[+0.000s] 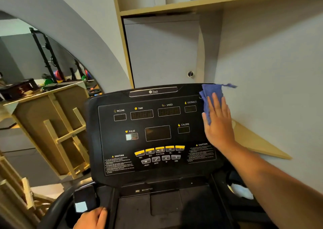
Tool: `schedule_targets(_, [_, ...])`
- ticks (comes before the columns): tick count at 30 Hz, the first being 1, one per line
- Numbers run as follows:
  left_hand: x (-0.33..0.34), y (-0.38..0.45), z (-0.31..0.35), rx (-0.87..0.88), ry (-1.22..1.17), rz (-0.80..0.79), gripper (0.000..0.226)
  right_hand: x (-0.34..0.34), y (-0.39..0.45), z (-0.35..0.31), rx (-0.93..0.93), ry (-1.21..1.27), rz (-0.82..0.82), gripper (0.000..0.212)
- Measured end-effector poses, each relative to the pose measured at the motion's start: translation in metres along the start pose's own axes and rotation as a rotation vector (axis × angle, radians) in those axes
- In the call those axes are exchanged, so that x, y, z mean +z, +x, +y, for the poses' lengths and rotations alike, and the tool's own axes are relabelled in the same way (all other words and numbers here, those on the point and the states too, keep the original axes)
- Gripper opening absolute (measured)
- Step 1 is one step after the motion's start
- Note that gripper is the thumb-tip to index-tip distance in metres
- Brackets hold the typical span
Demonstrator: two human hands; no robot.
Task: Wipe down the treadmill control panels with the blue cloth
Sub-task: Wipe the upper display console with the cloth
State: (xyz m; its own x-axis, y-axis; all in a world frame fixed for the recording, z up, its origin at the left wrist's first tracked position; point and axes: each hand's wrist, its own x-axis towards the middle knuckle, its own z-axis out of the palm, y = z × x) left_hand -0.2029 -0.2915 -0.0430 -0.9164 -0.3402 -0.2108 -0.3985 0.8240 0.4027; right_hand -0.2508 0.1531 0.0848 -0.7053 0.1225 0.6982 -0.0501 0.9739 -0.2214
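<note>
The black treadmill control panel (153, 134) fills the middle of the view, with dark readouts for incline, time, speed and distance and a row of yellow buttons below. My right hand (218, 123) lies flat with fingers spread, pressing the blue cloth (210, 96) against the panel's upper right corner. Part of the cloth sticks out past the panel's top edge. My left hand (92, 218) rests at the bottom left on the treadmill's lower frame, fingers curled on the black handlebar (57, 206).
A grey wall and a wooden shelf (192, 5) stand close behind the panel. Wooden frames (57, 129) lean at the left below an arched mirror showing gym racks. A white cloth (242, 192) sits in the right cup holder.
</note>
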Motion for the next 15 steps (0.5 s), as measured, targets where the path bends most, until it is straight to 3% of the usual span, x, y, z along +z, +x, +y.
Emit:
schedule_targets(2, [0.002, -0.002, 0.004, 0.051, -0.002, 0.028, 0.052, 0.007, -0.028, 0.002, -0.069, -0.043, -0.041, 0.066])
schedule_targets(4, [-0.002, -0.012, -0.003, 0.081, -0.031, 0.136, 0.036, 0.02, -0.07, 0.007, -0.215, -0.13, -0.105, 0.066])
schedule_targets(8, [0.0, -0.035, -0.033, 0.267, 0.071, -0.097, 0.03, 0.019, -0.134, 0.024, -0.571, -0.22, -0.323, 0.064])
schedule_targets(11, [-0.006, -0.045, -0.031, 0.271, 0.022, -0.035, 0.036, 0.011, -0.144, 0.017, -0.648, -0.076, -0.455, 0.062])
schedule_targets(15, [-0.008, -0.049, -0.025, 0.3, -0.008, -0.033, 0.036, 0.006, -0.116, 0.003, -0.797, -0.076, -0.627, 0.06])
